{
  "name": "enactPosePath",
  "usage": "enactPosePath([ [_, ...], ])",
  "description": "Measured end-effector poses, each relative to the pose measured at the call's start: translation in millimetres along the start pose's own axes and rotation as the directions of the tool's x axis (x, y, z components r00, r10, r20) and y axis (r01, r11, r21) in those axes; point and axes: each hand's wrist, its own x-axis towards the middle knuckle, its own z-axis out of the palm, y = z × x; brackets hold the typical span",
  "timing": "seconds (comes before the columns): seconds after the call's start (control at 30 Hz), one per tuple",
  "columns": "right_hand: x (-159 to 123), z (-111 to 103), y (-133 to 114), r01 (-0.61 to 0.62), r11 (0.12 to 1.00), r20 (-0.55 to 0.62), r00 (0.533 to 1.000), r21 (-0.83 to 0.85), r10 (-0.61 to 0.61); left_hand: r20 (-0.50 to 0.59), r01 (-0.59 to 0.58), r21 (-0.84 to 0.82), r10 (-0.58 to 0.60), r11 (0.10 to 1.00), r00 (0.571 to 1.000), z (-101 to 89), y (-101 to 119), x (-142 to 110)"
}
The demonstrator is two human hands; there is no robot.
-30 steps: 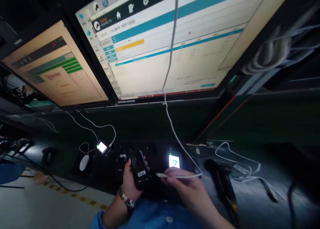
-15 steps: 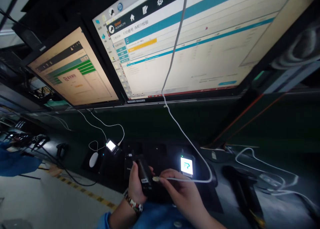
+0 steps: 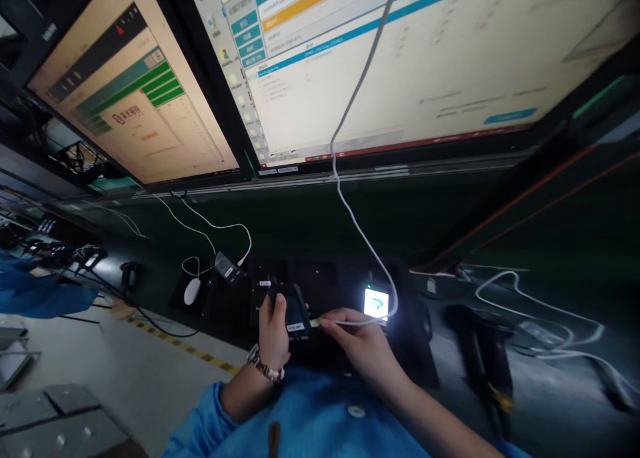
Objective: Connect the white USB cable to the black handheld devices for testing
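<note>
Your left grip [image 3: 273,333] clenches a black rectangular handheld phone [image 3: 296,309] upright; your right grip [image 3: 361,343] pinches a thin white USB cable [image 3: 350,323], its level plug [image 3: 315,323] just beside the phone's right edge.

White mouse [image 3: 192,291] below lit monitor [image 3: 135,91]

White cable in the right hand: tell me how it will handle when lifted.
The white cable is probably floppy, since it falls in loose bends and loops down to the right hand. It is likely light, as the fingertips seem to pinch it gently. The plug at its end looks stiffer and may hold its line.
</note>
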Motion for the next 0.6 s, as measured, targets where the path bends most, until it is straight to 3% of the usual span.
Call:
enactPosePath([
  [0.2, 5, 1, -7, 0.054, 0.998, 0.05, 0.997, -0.019, -0.053, -0.036, 0.055, -0.026, -0.056, 0.998, 0.998, 4.6, -7, 5],
  [0.3, 8, 0, -2, -0.05, 0.992, -0.002, 0.999, 0.116, 0.051, 0.047, 0.087, -0.033, -0.086, 0.996, 0.995, 12.1, -10, 21],
  [0.43, -3, -3, 20, -0.17, 0.924, -0.074, 0.976, 0.342, 0.207, 0.197, -0.094, 0.195, 0.055, 0.976, 0.979, 29.0, -12, 53],
  [0.5, -16, -9, 32, -0.21, 0.937, -0.012, 0.975, 0.279, 0.222, 0.249, -0.195, 0.278, 0.125, 0.94, 0.96, 35.7, -12, 64],
  [0.6, -33, -19, 43, -0.178, 0.983, 0.182, 0.969, 0.035, 0.169, 0.29, -0.252, 0.418, 0.135, 0.873, 0.947, 34.8, -7, 65],
])
